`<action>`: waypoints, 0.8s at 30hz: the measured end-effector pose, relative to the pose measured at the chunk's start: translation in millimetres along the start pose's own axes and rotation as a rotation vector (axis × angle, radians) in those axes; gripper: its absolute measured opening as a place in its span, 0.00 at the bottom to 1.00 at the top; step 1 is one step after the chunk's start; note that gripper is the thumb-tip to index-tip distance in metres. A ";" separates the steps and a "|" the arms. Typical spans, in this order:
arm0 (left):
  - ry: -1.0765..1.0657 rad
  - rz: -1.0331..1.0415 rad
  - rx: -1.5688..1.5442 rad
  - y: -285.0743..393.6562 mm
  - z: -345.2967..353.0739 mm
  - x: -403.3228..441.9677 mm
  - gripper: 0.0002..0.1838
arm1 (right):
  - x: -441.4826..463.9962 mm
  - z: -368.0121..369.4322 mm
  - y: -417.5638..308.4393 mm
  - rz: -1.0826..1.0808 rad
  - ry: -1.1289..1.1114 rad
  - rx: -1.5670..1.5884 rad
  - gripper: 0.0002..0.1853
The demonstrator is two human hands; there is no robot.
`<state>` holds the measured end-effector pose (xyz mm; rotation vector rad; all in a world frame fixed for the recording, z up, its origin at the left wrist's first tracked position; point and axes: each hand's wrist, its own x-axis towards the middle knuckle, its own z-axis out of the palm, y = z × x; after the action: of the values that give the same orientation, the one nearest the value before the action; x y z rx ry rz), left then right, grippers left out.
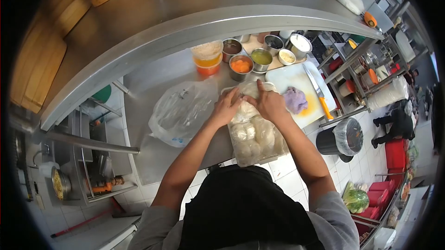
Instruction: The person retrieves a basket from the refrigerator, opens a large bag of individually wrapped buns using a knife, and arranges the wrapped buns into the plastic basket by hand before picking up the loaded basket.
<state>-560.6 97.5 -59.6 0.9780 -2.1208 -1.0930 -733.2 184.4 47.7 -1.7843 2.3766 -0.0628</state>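
A tray of pale, round dough balls (250, 145) lies at the front edge of the steel counter, covered with clear plastic wrap (243, 113). My left hand (227, 106) is closed on the wrap at the left side of the tray's far half. Beside it, my right hand (270, 104) grips the wrap too, index finger pointing forward and thumb toward the left hand. Some fingertips are hard to make out against the film. Left of the tray lies a crumpled clear plastic bag (183, 113). To the right, a purple cloth-like bundle (295, 100) rests on a white cutting board (282, 76).
An orange-handled knife (320, 92) lies on the board's right side. Metal pots of sauces (262, 57) and a plastic tub of orange liquid (207, 58) stand behind. A steel shelf (208, 18) overhangs the counter. A lined bin (340, 138) stands right; a person (396, 122) is farther off.
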 end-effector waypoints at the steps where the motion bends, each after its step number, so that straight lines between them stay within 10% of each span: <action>1: 0.007 0.008 0.018 4.4 -3.9 -1.4 0.33 | 2.4 -2.7 -0.9 -0.021 -0.008 -0.058 0.55; 7: 0.313 0.267 0.122 59.6 -80.9 -31.1 0.39 | 24.5 11.9 3.9 -0.064 -0.063 -0.141 0.60; 13: 0.210 -0.297 0.756 5.2 -145.6 -107.7 0.56 | 45.4 4.8 2.1 -0.023 -0.219 -0.129 0.61; 19: 0.216 -0.458 0.535 -121.0 -134.1 -151.5 0.33 | 3.7 -42.4 -35.3 -0.297 0.084 0.369 0.46; 24: 0.294 -0.100 0.062 -63.8 -149.3 -158.3 0.12 | 0.9 16.9 -107.9 -0.752 0.256 0.137 0.70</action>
<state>-336.7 132.9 -59.3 1.2056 -1.8935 -0.8724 -628.3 154.0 45.4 -2.6009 1.6326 -0.5552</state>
